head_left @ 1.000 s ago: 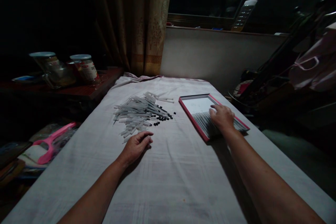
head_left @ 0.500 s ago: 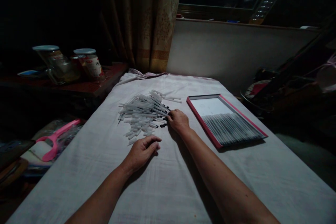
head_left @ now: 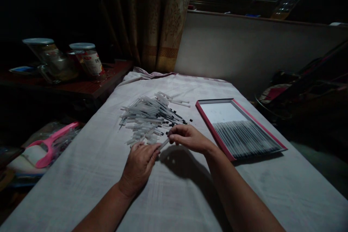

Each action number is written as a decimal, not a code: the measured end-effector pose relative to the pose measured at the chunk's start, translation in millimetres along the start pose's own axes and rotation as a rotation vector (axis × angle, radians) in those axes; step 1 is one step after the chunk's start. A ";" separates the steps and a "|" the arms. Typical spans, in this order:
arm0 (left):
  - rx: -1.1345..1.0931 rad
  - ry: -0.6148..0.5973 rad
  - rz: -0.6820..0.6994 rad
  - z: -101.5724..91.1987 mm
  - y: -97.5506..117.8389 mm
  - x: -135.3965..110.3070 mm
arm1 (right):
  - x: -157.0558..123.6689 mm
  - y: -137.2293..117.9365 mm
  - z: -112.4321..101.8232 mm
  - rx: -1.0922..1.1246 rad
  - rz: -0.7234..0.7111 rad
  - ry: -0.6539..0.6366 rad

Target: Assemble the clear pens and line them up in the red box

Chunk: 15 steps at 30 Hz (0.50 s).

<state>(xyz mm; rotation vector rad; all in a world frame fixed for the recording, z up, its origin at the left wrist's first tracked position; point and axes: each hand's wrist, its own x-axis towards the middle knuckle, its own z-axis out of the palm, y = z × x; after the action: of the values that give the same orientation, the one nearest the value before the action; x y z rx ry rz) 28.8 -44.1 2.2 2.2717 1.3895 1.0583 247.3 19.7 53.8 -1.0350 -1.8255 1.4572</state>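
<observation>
A heap of thin white tubes with small black caps (head_left: 149, 117) lies on the white cloth-covered table (head_left: 190, 195). My left hand (head_left: 140, 165) is closed on one white tube (head_left: 164, 144) just in front of the heap. My right hand (head_left: 187, 138) pinches at the far end of that same tube, apparently with a small black cap in its fingers. To the right sits a flat red-edged tray (head_left: 214, 132) with a row of tubes laid side by side in its near half.
On a dark wooden side table at the left stand two lidded jars (head_left: 87, 59). A pink-handled tool (head_left: 51, 141) lies on clutter below it. A curtain (head_left: 160, 21) hangs behind the table, and dark clutter fills the right side.
My right hand left the tray, reached to the heap, then drew back toward me. My left hand picked a tube up from the cloth, and both hands now meet on it.
</observation>
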 end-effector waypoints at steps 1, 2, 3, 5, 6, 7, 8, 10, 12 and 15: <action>-0.017 -0.019 -0.011 0.6 -1.3 0.1 | 8.3 2.0 -0.3 -0.002 0.003 0.010; -0.035 -0.014 -0.033 1.1 -2.4 0.5 | 17.1 5.2 -1.4 -0.038 0.010 0.055; -0.053 0.010 -0.060 1.4 -3.2 1.2 | 25.8 9.0 -2.9 -0.118 0.021 0.127; -0.087 0.063 -0.122 1.8 -4.2 3.1 | 41.5 16.2 -5.6 -0.409 0.053 0.294; -0.100 0.079 -0.152 2.0 -4.5 4.0 | 47.9 18.6 -6.2 -0.585 0.079 0.349; -0.109 0.087 -0.179 2.3 -4.9 4.8 | 53.2 19.9 -6.0 -0.753 0.112 0.371; -0.112 0.092 -0.200 2.6 -5.3 5.3 | 57.6 20.1 -5.2 -0.894 0.152 0.361; -0.115 0.093 -0.226 3.5 -6.2 5.5 | 63.9 17.7 -2.0 -1.066 0.226 0.308; -0.120 0.094 -0.242 4.3 -6.7 5.0 | 67.7 13.6 1.5 -1.133 0.259 0.274; -0.137 0.083 -0.258 4.2 -6.5 4.1 | 66.5 8.4 2.7 -1.161 0.267 0.255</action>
<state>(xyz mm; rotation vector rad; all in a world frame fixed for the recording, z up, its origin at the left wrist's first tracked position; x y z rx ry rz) 28.7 -36.8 -2.6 1.9115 1.5421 1.1335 211.5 75.5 43.1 -1.9216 -2.3773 0.1977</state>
